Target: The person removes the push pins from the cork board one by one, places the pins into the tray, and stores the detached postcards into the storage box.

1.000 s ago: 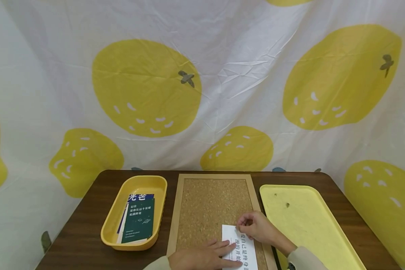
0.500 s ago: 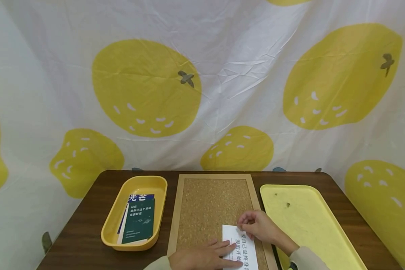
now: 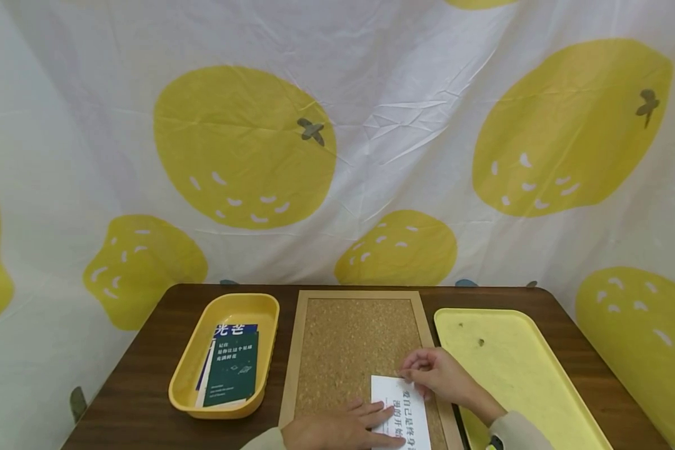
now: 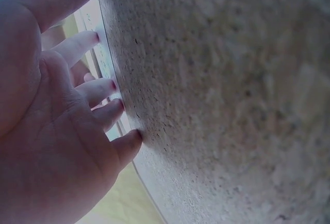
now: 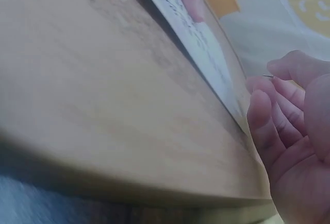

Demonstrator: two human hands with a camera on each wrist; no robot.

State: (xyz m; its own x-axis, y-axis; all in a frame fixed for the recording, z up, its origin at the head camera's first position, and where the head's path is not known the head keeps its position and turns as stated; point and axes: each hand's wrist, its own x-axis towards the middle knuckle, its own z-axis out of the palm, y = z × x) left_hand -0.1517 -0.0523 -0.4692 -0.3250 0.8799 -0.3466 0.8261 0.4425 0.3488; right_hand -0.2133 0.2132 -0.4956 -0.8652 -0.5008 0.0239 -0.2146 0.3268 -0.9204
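Note:
A white card (image 3: pixel 384 392) printed with dark Chinese characters lies on the lower right of a wood-framed corkboard (image 3: pixel 360 337). My left hand (image 3: pixel 337 428) rests flat with spread fingers, fingertips on the card; the left wrist view shows its fingers extended down to the board. Just over the card's upper right corner, my right hand (image 3: pixel 441 378) pinches a thin pin (image 5: pixel 268 76) between thumb and fingertips. Only the pin's short metal tip shows in the right wrist view; the rest is hidden by the fingers.
On the left stands a yellow-orange basket (image 3: pixel 181 375) with several cards, a dark green one (image 3: pixel 233 369) on top. A pale yellow tray (image 3: pixel 517 369) lies to the right of the board. Behind the brown table (image 3: pixel 129 394) hangs a lemon-print cloth (image 3: pixel 371 156).
My right hand has shifted slightly right and up, showing more of the card's first printed character. The left hand and the card have stayed in place.

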